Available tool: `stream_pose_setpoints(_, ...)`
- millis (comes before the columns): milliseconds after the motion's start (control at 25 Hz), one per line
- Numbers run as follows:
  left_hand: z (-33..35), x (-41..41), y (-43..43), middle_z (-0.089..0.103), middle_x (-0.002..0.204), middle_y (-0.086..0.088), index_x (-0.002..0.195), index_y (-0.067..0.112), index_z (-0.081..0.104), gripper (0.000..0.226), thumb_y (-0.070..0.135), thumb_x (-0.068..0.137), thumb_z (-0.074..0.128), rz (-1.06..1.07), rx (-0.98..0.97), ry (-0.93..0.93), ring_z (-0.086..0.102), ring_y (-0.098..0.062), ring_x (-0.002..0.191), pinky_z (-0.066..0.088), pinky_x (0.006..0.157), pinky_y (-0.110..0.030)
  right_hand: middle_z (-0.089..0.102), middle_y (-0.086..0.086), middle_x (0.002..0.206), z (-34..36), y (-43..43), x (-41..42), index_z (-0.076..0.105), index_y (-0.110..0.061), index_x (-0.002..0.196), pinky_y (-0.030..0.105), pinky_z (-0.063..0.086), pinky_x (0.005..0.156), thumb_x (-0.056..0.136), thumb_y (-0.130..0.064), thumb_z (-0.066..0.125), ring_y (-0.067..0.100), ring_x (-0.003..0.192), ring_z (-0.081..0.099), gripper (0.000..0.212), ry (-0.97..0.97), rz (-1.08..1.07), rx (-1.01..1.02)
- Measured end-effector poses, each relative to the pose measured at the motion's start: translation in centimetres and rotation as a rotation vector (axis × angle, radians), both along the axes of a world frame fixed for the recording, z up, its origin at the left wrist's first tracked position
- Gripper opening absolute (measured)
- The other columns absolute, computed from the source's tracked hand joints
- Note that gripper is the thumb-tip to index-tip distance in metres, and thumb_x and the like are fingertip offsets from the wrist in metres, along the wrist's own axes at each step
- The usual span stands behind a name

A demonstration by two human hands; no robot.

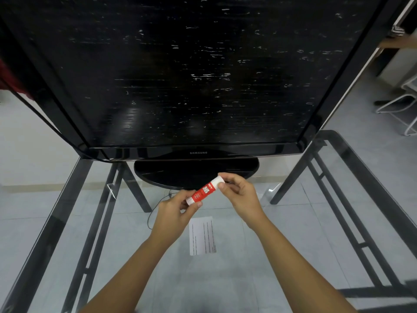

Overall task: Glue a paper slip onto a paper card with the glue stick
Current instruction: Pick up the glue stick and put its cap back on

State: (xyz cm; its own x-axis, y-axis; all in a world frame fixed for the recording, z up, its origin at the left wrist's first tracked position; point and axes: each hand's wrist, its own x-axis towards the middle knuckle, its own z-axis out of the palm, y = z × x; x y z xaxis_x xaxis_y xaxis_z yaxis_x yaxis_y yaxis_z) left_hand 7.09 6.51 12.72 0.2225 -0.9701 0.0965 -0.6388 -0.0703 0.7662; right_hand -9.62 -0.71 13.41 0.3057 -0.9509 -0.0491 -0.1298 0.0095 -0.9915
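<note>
Red and white stick: the glue stick (205, 190) sits between your two hands, tilted, its white cap end up and to the right, its white base end down and to the left.
Right hand: your right hand (239, 193) has its fingertips (222, 185) closed around the cap end.
Left hand: your left hand (174, 210) pinches the lower end of the stick, thumb pressed against the base, fingers curled behind it.
Cap: it looks seated on the tube; you cannot tell from here whether it has loosened.
Height: both hands hold the stick up in the air, above the glass table (282, 256).
Paper: a white printed sheet (203, 236) lies flat on the glass just below your hands, between your forearms; whether it is the slip or the card, you cannot tell.
Behind: a black television (180, 75) stands on its oval base (176, 175) at the far side of the table, close behind the stick.
Below: pale floor tiles (27, 199) show through the glass.
</note>
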Motion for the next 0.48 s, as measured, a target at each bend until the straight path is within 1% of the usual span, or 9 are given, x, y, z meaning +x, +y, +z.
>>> stream_pose_setpoints(120, -0.2, -0.1, 0.0, 0.068, 0.11, -0.003, 0.119, 0.014, 0.058, 0.041, 0.032, 0.082, 0.065, 0.002, 0.006, -0.005, 0.056, -0.004, 0.089, 0.036, 0.068, -0.001, 0.062, -0.013, 0.105, 0.1, 0.3, -0.1, 0.057, -0.027, 0.114, 0.008, 0.051, 0.073, 0.088, -0.021, 0.061, 0.008, 0.104, 0.06, 0.028, 0.002, -0.006, -0.001)
stream_pose_setpoints(200, -0.2, -0.4, -0.1, 0.067, 0.11, -0.002, 0.119, 0.014, 0.057, 0.042, 0.033, 0.082, 0.064, 0.013, -0.001, 0.01, 0.058, -0.005, 0.091, 0.037, 0.07, -0.003, 0.06, -0.015, 0.109, 0.1, 0.5, 0.0, 0.052, -0.03, 0.12, 0.01, 0.051, 0.075, 0.087, -0.021, 0.061, 0.008, 0.105, 0.059, 0.034, -0.044, -0.033, 0.0)
stream_pose_setpoints(280, -0.1, -0.9, -0.3, 0.067, 0.109, 0.001, 0.119, 0.014, 0.057, 0.041, 0.032, 0.082, 0.065, 0.02, -0.021, 0.042, 0.058, -0.004, 0.091, 0.038, 0.071, -0.002, 0.058, -0.016, 0.116, -0.3, 0.7, 0.5, 0.044, -0.032, 0.129, 0.015, 0.049, 0.083, 0.085, -0.029, 0.062, 0.005, 0.106, 0.057, 0.048, -0.126, -0.098, 0.069)
stream_pose_setpoints(320, -0.1, -1.2, -0.3, 0.066, 0.107, 0.004, 0.118, 0.014, 0.057, 0.041, 0.032, 0.082, 0.065, 0.02, -0.033, 0.053, 0.057, -0.003, 0.091, 0.037, 0.071, -0.001, 0.057, -0.014, 0.118, -0.6, 0.8, 0.7, 0.043, -0.033, 0.129, 0.02, 0.048, 0.089, 0.082, -0.036, 0.063, 0.007, 0.108, 0.056, 0.052, -0.138, -0.121, 0.119)
stream_pose_setpoints(360, -0.1, -1.4, -0.4, 0.065, 0.104, 0.006, 0.117, 0.014, 0.058, 0.04, 0.031, 0.082, 0.065, 0.015, -0.041, 0.06, 0.057, -0.001, 0.089, 0.037, 0.071, 0.0, 0.059, -0.009, 0.118, -1.1, 0.9, 0.9, 0.048, -0.032, 0.125, 0.026, 0.047, 0.094, 0.078, -0.043, 0.063, 0.01, 0.11, 0.056, 0.05, -0.124, -0.125, 0.164)
stream_pose_setpoints(400, -0.3, -1.6, -0.4, 0.065, 0.103, 0.007, 0.116, 0.014, 0.058, 0.038, 0.031, 0.082, 0.065, 0.005, -0.045, 0.066, 0.058, -0.001, 0.088, 0.039, 0.071, 0.0, 0.062, -0.005, 0.115, -1.5, 1.0, 1.1, 0.055, -0.031, 0.116, 0.03, 0.046, 0.096, 0.077, -0.047, 0.062, 0.013, 0.111, 0.058, 0.043, -0.105, -0.112, 0.204)
stream_pose_setpoints(440, -0.7, -1.8, -0.5, 0.065, 0.102, 0.007, 0.115, 0.014, 0.059, 0.037, 0.03, 0.082, 0.066, -0.009, -0.046, 0.073, 0.059, -0.002, 0.088, 0.043, 0.073, -0.002, 0.065, -0.002, 0.109, -2.0, 1.1, 1.2, 0.059, -0.03, 0.107, 0.032, 0.047, 0.097, 0.077, -0.047, 0.062, 0.014, 0.109, 0.06, 0.035, -0.088, -0.099, 0.234)
stream_pose_setpoints(480, -1.1, -1.8, -0.6, 0.064, 0.103, 0.007, 0.115, 0.015, 0.058, 0.037, 0.03, 0.082, 0.066, -0.024, -0.038, 0.076, 0.059, -0.003, 0.088, 0.046, 0.075, -0.006, 0.068, -0.001, 0.105, -2.5, 1.1, 1.2, 0.062, -0.028, 0.102, 0.032, 0.047, 0.096, 0.078, -0.047, 0.062, 0.014, 0.106, 0.062, 0.031, -0.074, -0.093, 0.254)
